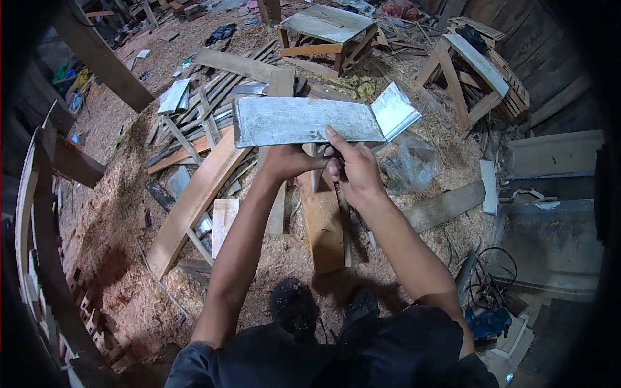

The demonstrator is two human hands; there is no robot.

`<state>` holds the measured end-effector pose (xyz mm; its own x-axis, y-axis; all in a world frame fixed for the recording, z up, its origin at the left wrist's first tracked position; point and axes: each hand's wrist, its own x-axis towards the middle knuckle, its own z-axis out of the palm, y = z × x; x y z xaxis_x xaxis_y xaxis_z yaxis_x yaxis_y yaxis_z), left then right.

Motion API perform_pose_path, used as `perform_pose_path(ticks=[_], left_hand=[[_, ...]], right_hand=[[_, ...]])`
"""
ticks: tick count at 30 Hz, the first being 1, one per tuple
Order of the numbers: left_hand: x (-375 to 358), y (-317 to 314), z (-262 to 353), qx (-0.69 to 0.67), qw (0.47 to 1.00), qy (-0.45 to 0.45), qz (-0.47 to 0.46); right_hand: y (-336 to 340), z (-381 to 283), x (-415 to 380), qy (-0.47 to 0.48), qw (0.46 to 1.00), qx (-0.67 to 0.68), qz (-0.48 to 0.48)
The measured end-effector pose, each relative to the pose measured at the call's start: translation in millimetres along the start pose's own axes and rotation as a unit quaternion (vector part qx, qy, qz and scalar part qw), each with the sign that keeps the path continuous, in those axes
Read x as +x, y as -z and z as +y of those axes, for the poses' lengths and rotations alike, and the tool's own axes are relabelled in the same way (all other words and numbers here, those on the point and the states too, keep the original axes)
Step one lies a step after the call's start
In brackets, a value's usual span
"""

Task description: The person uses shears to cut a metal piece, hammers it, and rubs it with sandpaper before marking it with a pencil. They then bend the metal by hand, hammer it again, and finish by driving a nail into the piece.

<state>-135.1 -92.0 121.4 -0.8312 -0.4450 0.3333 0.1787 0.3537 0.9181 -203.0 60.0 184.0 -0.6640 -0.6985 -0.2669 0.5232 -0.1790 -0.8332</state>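
A long piece of grey sheet metal [304, 121] with a bent-up flap at its right end is held out in front of me. My left hand [284, 161] supports it from below, its thumb pointing right and its other fingers hidden under the metal. At the near edge, my right hand [358, 169] is closed on the sheet, thumb on the top face and fingers curled beneath. The two hands almost meet. Below them, a yellowish wooden board [323, 226] points toward my feet.
Sawdust and shavings cover the floor. A wide plank [197, 204] leans across a pile of narrow boards on the left. A low wooden table [328, 24] and a wooden stand [475, 64] are farther back. Clear plastic [414, 165] lies right of my hands; a blue power tool [488, 321] sits lower right.
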Motion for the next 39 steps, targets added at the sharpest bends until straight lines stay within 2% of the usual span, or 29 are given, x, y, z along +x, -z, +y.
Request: perform_pose_path(ticks=[2,5,7,11,13,16,17,18,19,21,22,25,26,29,30,33,36,38,39], left_hand=[[-9.7,-0.6,20.0,0.023,1.0,-0.003,0.0],[-23.9,1.4,28.1,0.02,0.995,0.094,0.005],[-36.1,0.0,31.8,0.014,0.994,0.104,-0.002],[-62.2,-3.6,17.6,0.06,0.987,0.148,-0.01],[-71.1,-7.5,-10.1,-0.031,0.992,0.115,0.047],[-67.6,-1.9,-27.5,0.104,0.97,0.214,0.048],[-66.6,6.3,-30.1,0.082,0.975,0.207,-0.004],[-68.2,5.5,-32.8,0.075,0.98,0.185,0.0],[-71.7,3.6,-31.2,0.067,0.984,0.163,0.003],[-82.5,-1.5,-18.5,0.019,0.982,0.187,0.011],[-84.7,-3.7,-9.4,-0.006,0.98,0.198,0.013],[-90.1,-8.9,5.8,0.02,0.983,0.184,0.019],[-94.1,-8.2,3.2,0.028,0.982,0.187,0.02],[-100.1,-0.4,-16.0,0.039,0.97,0.242,-0.012],[-101.5,1.9,-35.4,0.052,0.978,0.201,0.007],[-98.6,10.3,-44.7,0.121,0.961,0.246,0.033],[-98.2,20.1,-36.8,0.057,0.951,0.299,0.044],[-92.9,25.7,-25.6,0.007,0.929,0.37,0.02],[-94.2,22.9,-30.5,0.009,0.941,0.336,0.049]], right_hand=[[-2.8,-5.1,-9.0,-0.017,1.0,0.021,0.006],[-1.9,-4.4,-13.8,-0.028,1.0,0.008,0.012],[2.3,8.2,-8.5,-0.048,0.999,-0.016,0.021],[15.7,46.0,5.4,-0.096,0.993,-0.057,0.04],[18.4,55.5,15.5,-0.1,0.993,-0.054,0.017],[15.3,58.5,28.8,-0.083,0.996,-0.041,0.009],[16.2,57.1,29.2,-0.072,0.997,-0.038,0.004],[28.2,60.8,33.9,-0.075,0.994,-0.076,-0.016],[38.9,63.8,34.5,-0.015,0.982,-0.184,-0.034],[56.8,77.9,24.7,0.1,0.914,-0.388,-0.067],[60.4,86.7,14.5,0.076,0.934,-0.343,-0.066],[86.8,117.7,-5.2,0.157,0.876,-0.456,-0.019],[97.8,125.6,-9.3,0.201,0.819,-0.537,0.015],[104.1,117.3,-1.9,0.254,0.78,-0.57,0.05],[103.1,116.2,7.2,0.276,0.776,-0.562,0.076],[98.1,87.8,29.7,0.224,0.652,-0.709,0.149],[129.2,96.2,83.5,0.207,0.66,-0.714,0.109],[143.5,90.4,111.7,0.076,0.765,-0.639,-0.008],[146.0,91.8,119.6,0.009,0.804,-0.59,-0.069]])
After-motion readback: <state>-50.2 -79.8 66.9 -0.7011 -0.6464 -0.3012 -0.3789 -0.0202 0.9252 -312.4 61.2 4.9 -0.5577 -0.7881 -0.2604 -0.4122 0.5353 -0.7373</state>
